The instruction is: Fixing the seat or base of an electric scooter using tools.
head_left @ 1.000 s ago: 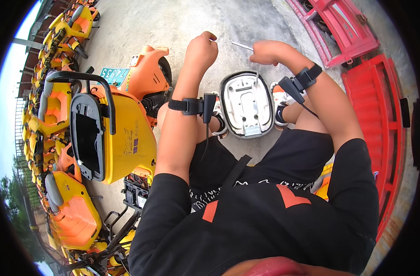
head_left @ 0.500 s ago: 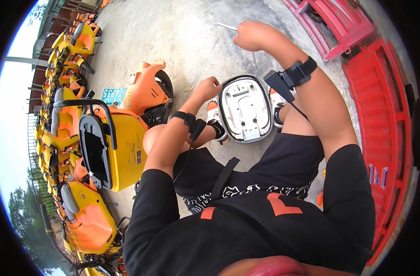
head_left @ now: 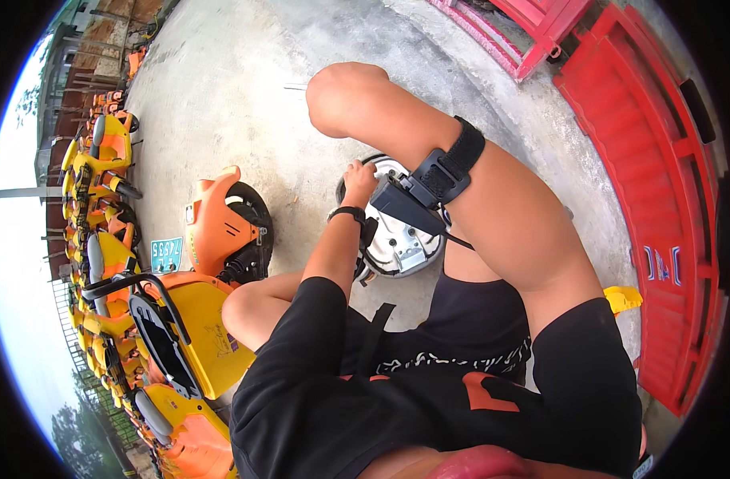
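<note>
My right hand [head_left: 341, 100] is raised over the concrete, its fingers mostly hidden behind its back, closed on a thin silver metal tool [head_left: 295, 86] whose rod shows to the left. My left hand [head_left: 359, 182] grips the upper left rim of an oval seat base [head_left: 409, 247], a white metal underside with bolts, holes and a black edge, lying between my legs. My right forearm, with a black strapped device [head_left: 405, 207], covers the upper right part of the base.
Orange scooter body [head_left: 213, 223] with a black wheel and yellow rear box [head_left: 221, 335] stand at left, before a long row of yellow and orange scooters [head_left: 101, 160]. Red metal panels [head_left: 660, 239] line the right. A yellow object [head_left: 622, 300] lies near the red panel.
My right hand has swung left and toward me, carrying the tool. My left hand has come down onto the seat base's rim. The view has shifted.
</note>
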The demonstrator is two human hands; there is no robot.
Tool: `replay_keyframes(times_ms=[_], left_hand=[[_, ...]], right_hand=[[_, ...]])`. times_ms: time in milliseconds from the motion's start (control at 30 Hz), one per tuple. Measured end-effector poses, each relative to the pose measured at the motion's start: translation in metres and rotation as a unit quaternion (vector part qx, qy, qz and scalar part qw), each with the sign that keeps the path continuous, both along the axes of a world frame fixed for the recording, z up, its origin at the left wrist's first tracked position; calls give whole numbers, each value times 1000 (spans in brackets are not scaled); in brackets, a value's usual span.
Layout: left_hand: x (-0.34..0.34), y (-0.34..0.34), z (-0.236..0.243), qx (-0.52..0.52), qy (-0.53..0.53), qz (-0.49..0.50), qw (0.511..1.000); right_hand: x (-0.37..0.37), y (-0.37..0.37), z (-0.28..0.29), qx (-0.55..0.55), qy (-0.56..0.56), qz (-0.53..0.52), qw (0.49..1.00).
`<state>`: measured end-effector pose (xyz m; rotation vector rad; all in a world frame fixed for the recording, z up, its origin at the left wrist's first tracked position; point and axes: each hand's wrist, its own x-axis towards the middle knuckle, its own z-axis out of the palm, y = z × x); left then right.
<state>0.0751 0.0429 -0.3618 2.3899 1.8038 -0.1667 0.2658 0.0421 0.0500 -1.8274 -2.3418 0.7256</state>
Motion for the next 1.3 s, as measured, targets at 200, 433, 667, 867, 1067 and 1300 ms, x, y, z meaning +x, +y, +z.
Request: replay_keyframes(times_ms=[200,433,667,867,1067,1300], left_hand=[[1,-4,-12,18,17,-24,999],[-3,0,-18,22,53,-69,996],[6,-3,1,-16,55,-34,998],[6,8,5,-36,104,-57,992],[4,0,-3,0,78,-55,995],[8,-5,16,34,83,-89,992]], right_hand=[[11,11,0,19,6,-18,1000],[17,14,-4,18,7,-29,999],[26,17,-11,13,-1,-39,999],[32,18,-9,1,8,-29,1000],[34,18,-15,9,32,-15,999],[34,16,-16,13,35,-23,999]])
